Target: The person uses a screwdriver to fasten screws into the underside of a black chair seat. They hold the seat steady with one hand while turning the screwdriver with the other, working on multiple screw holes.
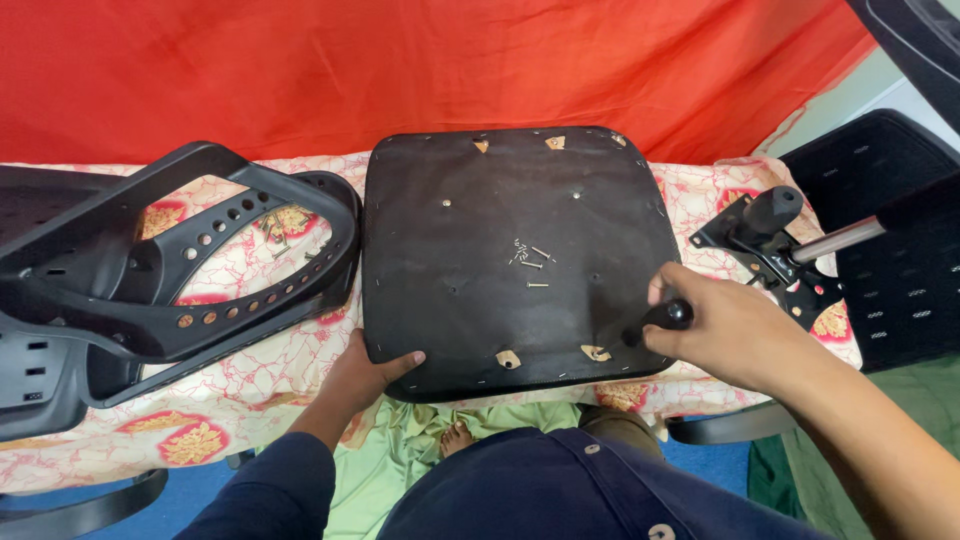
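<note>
This looks like a home room used as a makeshift workshop: a table under a floral cloth (pixel 250 385), a red fabric backdrop (pixel 430 65) hung behind it, and upon the cloth an upturned chair seat (pixel 470 300) beside black chair parts (pixel 120 290).

Black seat base (pixel 515 255) upside down, flat on table; black-handled tool (pixel 660 320) at near-right corner.

tool (pixel 668 316): tip hidden by right hand (pixel 735 335) | left hand (pixel 365 378): fingers tucked under seat base (pixel 515 255) edge | chair frame (pixel 150 270): cut off left of seat base | screws (pixel 532 259): too small to tell type
</note>
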